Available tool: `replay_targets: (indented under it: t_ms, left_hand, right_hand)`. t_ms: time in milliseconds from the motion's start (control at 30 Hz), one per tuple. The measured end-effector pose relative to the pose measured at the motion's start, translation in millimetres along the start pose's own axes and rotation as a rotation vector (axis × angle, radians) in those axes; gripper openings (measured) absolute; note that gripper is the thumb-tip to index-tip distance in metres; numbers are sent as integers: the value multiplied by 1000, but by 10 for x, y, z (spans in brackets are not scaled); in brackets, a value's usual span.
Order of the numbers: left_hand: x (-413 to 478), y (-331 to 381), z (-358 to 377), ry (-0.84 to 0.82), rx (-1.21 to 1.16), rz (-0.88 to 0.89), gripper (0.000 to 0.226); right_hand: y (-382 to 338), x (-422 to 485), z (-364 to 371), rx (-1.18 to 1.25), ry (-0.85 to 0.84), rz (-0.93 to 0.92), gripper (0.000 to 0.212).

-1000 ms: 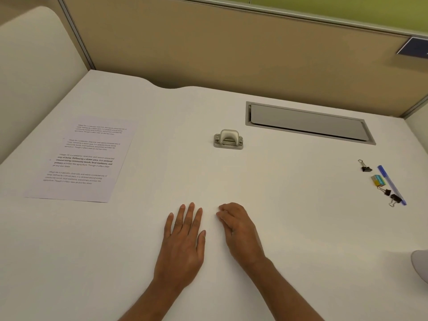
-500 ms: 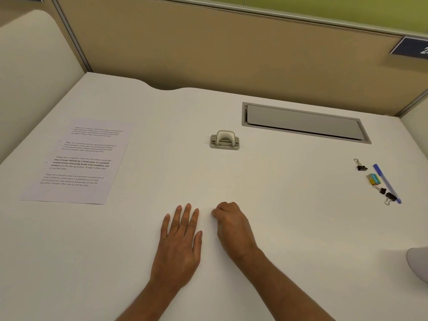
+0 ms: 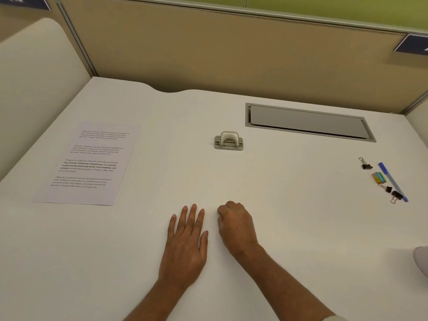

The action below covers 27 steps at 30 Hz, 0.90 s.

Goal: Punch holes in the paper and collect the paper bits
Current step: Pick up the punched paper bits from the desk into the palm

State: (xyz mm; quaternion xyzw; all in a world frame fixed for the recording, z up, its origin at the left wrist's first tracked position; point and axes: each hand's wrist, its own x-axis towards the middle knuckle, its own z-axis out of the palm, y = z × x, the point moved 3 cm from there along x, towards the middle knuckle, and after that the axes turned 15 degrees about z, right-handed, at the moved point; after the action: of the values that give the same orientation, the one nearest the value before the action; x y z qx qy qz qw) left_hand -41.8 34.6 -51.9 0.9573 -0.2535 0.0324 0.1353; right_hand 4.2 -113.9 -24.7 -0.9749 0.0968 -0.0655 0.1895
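Hands lie apart on the white surface (image 3: pixel 289 216): left hand (image 3: pixel 185 246) flat, fingers straight; right hand (image 3: pixel 236 225) curled, nothing visible in it. One printed paper (image 3: pixel 88 163) lies well to the left, one hole punch (image 3: pixel 228 141) beyond the hands. Far right: three binder clips (image 3: pixel 366 166), one pen (image 3: pixel 392 181), one small closed box (image 3: pixel 379 177).

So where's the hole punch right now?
In the head view the hole punch stands untouched on the desk, ahead of the left hand and right hand; the printed paper lies to its left, the grey hatch behind it to the right.
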Motion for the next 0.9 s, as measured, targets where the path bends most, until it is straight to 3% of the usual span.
replay_targets:
  t_ms: [300,467,600,733,900]
  left_hand:
    - [-6,4,-19,4,6,8,57]
    - [-4,9,-19,23,-6,6,58]
    - [-2,5,-1,15,13,7,57]
    - [-8,11,-13,30,5,12,57]
    - [-9,15,-19,26,10,8,58]
  right_hand:
    - [103,-6,-92,119,8,-67,9]
    - [383,-29,-280,846,-161,653,16]
    - [479,-140,-312,1745,-265,1086,18]
    - [473,-233,-324,2313,-482,1113,49]
    - [459,-307,-393,2492,-590,974,53]
